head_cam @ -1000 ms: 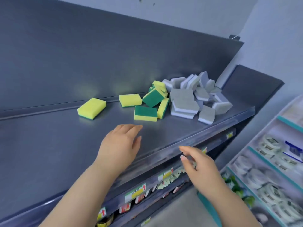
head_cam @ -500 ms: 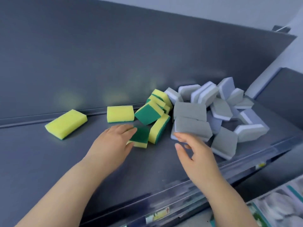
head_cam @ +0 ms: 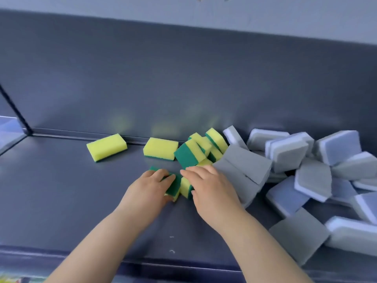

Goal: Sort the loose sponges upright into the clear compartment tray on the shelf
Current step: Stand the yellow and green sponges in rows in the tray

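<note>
Sponges lie loose on the shelf [head_cam: 61,190]: past the clear tray [head_cam: 8,127] corner at far left come yellow-and-green ones [head_cam: 106,147], then a grey heap [head_cam: 289,158]. Your left hand [head_cam: 146,188] curls round a flat green-topped sponge [head_cam: 173,184] and your right hand [head_cam: 210,188] round an on-edge sponge [head_cam: 186,188]. They look light and squashy, so pinch the long sides gently; no writing is legible.

About eight yellow sponges [head_cam: 160,148], fifteen grey sponges [head_cam: 297,235]

Dark grey metal shelf [head_cam: 61,201] with matching matte back panel [head_cam: 183,78], pale wall [head_cam: 244,9] above, soft daylight.
</note>
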Available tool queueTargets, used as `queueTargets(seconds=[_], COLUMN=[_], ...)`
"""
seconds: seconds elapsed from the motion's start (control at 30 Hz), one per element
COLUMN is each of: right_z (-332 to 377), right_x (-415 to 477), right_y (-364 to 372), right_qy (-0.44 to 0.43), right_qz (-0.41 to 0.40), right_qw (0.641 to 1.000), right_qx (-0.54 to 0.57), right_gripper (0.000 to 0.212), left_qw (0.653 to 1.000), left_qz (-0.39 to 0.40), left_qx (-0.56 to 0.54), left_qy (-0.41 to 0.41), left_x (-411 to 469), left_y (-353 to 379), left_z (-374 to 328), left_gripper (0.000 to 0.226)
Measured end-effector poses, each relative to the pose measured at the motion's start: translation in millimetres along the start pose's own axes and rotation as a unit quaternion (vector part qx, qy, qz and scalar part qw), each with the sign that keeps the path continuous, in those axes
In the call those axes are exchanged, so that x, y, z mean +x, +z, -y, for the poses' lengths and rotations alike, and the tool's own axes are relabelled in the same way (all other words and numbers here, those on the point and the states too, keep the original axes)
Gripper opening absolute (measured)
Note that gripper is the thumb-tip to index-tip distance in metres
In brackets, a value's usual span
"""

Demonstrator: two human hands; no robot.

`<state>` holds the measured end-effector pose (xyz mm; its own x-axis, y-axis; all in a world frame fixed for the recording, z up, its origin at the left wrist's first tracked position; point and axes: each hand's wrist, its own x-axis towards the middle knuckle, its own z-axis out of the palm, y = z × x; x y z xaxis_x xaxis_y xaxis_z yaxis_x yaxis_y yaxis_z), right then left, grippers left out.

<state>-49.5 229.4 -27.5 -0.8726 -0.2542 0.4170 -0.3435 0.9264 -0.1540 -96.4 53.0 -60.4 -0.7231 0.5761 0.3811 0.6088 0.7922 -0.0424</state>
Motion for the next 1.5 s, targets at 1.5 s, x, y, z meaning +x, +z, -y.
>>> queueTargets(seconds=[1.5], right_z=[11], right_x=[-22], right_y=[-42], right_qy=[0.043], right_qz=[0.111], right_qw=[0.993], right_qx=[0.019], right_gripper=[0.052], left_qw=[0.916], left_qz=[-0.168], left_qx=[-0.255], left_qy=[-0.258], left_x=[-39], left_y=[-88], left_z=[-16], left_gripper=[0.053])
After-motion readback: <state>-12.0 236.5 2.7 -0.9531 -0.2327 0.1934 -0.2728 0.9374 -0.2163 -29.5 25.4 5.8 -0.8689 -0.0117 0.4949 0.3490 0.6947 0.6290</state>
